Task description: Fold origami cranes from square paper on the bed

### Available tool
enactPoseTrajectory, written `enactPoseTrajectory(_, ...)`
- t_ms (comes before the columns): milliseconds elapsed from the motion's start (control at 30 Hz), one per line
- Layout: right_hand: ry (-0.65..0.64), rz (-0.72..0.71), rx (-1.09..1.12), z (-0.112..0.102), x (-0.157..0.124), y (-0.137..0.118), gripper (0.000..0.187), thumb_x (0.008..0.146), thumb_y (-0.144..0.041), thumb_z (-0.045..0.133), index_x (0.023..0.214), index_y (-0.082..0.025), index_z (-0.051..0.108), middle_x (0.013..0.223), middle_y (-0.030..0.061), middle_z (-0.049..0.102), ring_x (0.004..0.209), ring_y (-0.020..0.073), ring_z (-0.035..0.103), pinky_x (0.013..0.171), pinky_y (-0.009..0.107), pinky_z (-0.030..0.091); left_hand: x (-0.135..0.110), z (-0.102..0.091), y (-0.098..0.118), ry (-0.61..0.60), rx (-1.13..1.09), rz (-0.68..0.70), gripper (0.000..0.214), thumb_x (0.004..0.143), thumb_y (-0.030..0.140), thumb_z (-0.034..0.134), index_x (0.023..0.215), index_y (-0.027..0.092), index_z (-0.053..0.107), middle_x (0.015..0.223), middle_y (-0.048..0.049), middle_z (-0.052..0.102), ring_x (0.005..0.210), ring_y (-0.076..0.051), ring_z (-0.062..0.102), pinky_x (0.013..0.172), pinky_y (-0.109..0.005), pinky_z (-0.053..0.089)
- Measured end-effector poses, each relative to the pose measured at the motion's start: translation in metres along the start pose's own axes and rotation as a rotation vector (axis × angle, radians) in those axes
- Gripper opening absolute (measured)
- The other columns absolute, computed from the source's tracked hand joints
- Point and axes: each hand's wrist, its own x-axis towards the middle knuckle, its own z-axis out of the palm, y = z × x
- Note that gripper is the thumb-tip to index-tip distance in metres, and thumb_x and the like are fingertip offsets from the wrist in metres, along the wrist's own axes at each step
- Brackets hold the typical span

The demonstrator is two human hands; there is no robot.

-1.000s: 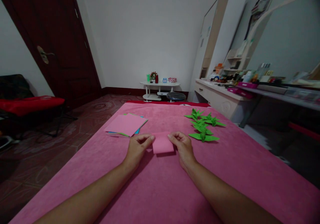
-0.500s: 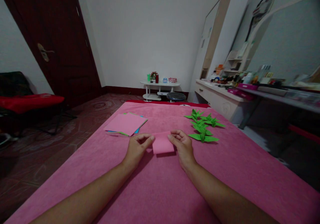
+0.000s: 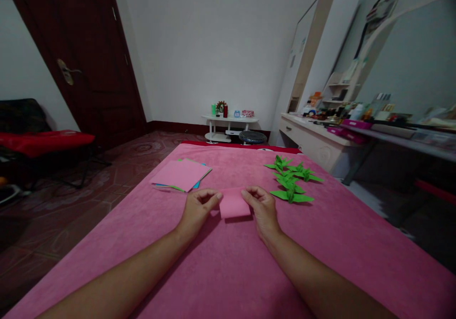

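A small pink sheet of paper (image 3: pixel 234 206), apparently folded, is held between my two hands just above the pink cloth. My left hand (image 3: pixel 200 206) pinches its left side between thumb and fingers. On the right side, my right hand (image 3: pixel 262 209) grips the paper the same way. Beyond my left hand lies a stack of square paper (image 3: pixel 181 174), pink on top, with green and blue corners showing beneath. Several green origami cranes (image 3: pixel 291 196) sit on the cloth beyond my right hand.
The pink cloth (image 3: pixel 221 271) covers the surface under my hands. A white dressing table (image 3: pixel 313 136) crowded with bottles and boxes stands at the right. A low white table (image 3: pixel 231 118) is by the far wall, and a red chair (image 3: pixel 46 141) is at the left.
The view has shifted slightly, so everything sits a little further right in the picture. Both hands keep their hold on the pink paper, with hardly any movement.
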Motion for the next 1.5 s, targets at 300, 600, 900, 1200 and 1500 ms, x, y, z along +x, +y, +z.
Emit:
enactPoseTrajectory(300, -0.03, -0.014, -0.027, 0.0, -0.001, 0.0, 0.017, 0.065, -0.029, 0.073, 0.071, -0.017, 0.064, 0.065, -0.0023, 0.059, 0.059, 0.0108, 0.05, 0.056, 0.022, 0.038, 0.0, 0.0, 0.0, 0.049, -0.016, 0.004, 0.015, 0.065, 0.028, 0.072, 0.067, 0.013, 0.071, 0.065, -0.0033, 0.067, 0.058, -0.012, 0.056, 0.056, -0.021, 0.045)
enactPoseTrajectory(600, -0.066, -0.019, -0.045, 0.002, -0.002, -0.003, 0.018, 0.067, -0.03, 0.072, 0.069, -0.015, 0.062, 0.066, -0.0023, 0.057, 0.061, 0.0102, 0.048, 0.056, 0.021, 0.036, 0.0, 0.0, 0.001, 0.093, -0.025, 0.003, 0.016, 0.063, 0.028, 0.074, 0.066, 0.013, 0.07, 0.063, -0.003, 0.068, 0.056, -0.011, 0.057, 0.055, -0.02, 0.045)
enactPoseTrajectory(900, -0.084, -0.018, -0.051, 0.001, -0.003, -0.002, 0.018, 0.067, -0.03, 0.071, 0.07, -0.015, 0.062, 0.066, -0.0026, 0.056, 0.061, 0.01, 0.048, 0.057, 0.021, 0.036, 0.0, -0.001, 0.001, 0.106, -0.085, 0.005, 0.015, 0.062, 0.026, 0.075, 0.065, 0.013, 0.068, 0.058, -0.0008, 0.064, 0.051, -0.009, 0.053, 0.05, -0.018, 0.042)
enactPoseTrajectory(1200, -0.104, -0.019, -0.063, 0.002, -0.005, -0.005, 0.017, 0.068, -0.029, 0.07, 0.07, -0.015, 0.061, 0.065, -0.0026, 0.056, 0.061, 0.0101, 0.048, 0.057, 0.021, 0.037, 0.002, -0.002, -0.004, 0.101, -0.136, 0.013, 0.02, 0.062, 0.028, 0.074, 0.069, 0.013, 0.062, 0.058, 0.0016, 0.062, 0.051, -0.008, 0.053, 0.05, -0.018, 0.041)
enactPoseTrajectory(1500, -0.116, 0.011, -0.264, 0.001, -0.001, -0.001, 0.016, 0.065, -0.029, 0.066, 0.063, -0.015, 0.059, 0.058, -0.0027, 0.055, 0.053, 0.0103, 0.047, 0.051, 0.021, 0.036, 0.005, -0.003, -0.015, 0.035, -0.013, 0.069, 0.022, 0.069, 0.024, 0.066, 0.087, 0.013, 0.061, 0.059, 0.0029, 0.057, 0.049, -0.007, 0.049, 0.048, -0.018, 0.038)
